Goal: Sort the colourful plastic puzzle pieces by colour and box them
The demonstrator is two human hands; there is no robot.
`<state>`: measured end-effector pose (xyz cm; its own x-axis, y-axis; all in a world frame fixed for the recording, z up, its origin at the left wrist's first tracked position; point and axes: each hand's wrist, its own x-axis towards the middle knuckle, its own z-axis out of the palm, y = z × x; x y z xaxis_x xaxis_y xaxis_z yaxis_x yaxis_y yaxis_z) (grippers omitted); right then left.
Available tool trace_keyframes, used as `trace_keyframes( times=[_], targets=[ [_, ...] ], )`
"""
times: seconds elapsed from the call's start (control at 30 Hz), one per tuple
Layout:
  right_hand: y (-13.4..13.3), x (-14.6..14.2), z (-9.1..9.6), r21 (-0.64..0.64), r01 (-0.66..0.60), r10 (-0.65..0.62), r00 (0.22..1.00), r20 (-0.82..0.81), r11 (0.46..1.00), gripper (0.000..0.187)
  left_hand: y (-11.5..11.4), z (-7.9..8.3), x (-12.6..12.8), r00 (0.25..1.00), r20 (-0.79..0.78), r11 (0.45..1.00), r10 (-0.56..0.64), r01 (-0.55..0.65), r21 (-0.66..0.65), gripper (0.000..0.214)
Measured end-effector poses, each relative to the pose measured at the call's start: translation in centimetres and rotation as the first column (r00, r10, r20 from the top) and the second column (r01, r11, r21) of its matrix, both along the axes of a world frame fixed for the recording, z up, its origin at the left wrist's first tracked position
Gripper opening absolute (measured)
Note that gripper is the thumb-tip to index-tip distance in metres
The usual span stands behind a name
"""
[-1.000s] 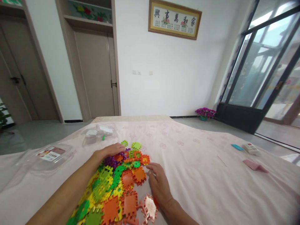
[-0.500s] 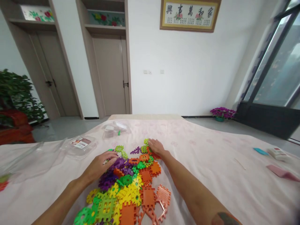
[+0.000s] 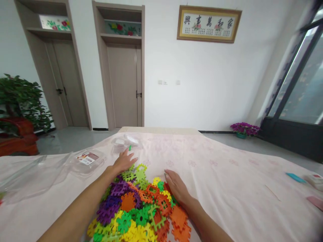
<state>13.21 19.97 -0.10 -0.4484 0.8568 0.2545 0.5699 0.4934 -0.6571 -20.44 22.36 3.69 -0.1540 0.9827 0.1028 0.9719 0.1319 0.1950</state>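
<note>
A heap of plastic interlocking building pieces [image 3: 141, 215] lies between my arms, in purple, orange, green and yellow, some square with toothed edges, some flower-shaped. My left hand [image 3: 124, 160] is over the far left edge of the heap, fingers spread and nothing held. Close to its fingertips is a small green piece [image 3: 130, 148]; light green pieces [image 3: 140, 174] lie just right of it. Along the heap's right side my right hand [image 3: 178, 186] rests with straight fingers, its inner edge beside orange pieces [image 3: 164, 204]. It partly hides the pieces behind it.
Clear plastic boxes [image 3: 88, 161] and a large clear bag or lid [image 3: 37, 178] lie at left. A pink cloth [image 3: 217, 181] covers the table. At right are a thin stick [image 3: 272, 192], a blue item [image 3: 295, 177] and a white box [image 3: 315, 180].
My left hand has gone forward past the heap's left edge. My right hand has drawn back, and the far pieces are gathered closer in. The view has shifted slightly.
</note>
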Motion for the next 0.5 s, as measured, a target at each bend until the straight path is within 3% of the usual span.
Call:
trace_keyframes(
  times=[0.07,0.2,0.5],
  targets=[
    [0.0,0.8,-0.8,0.069,0.039,-0.04,0.999,0.016,0.997,0.055,2.4,-0.6,0.3,0.999,0.0,0.998,0.05,-0.05,-0.045,0.072],
    [-0.7,0.4,-0.6,0.147,-0.019,0.003,0.994,0.108,0.989,0.039,5.6,-1.6,0.5,0.989,-0.007,0.984,0.146,-0.146,-0.1,0.078],
    [-1.1,0.1,0.4,0.132,0.008,-0.027,0.989,0.146,0.991,0.033,6.8,-2.5,2.6,0.979,-0.036,0.979,0.201,-0.203,-0.035,0.058]
  ],
)
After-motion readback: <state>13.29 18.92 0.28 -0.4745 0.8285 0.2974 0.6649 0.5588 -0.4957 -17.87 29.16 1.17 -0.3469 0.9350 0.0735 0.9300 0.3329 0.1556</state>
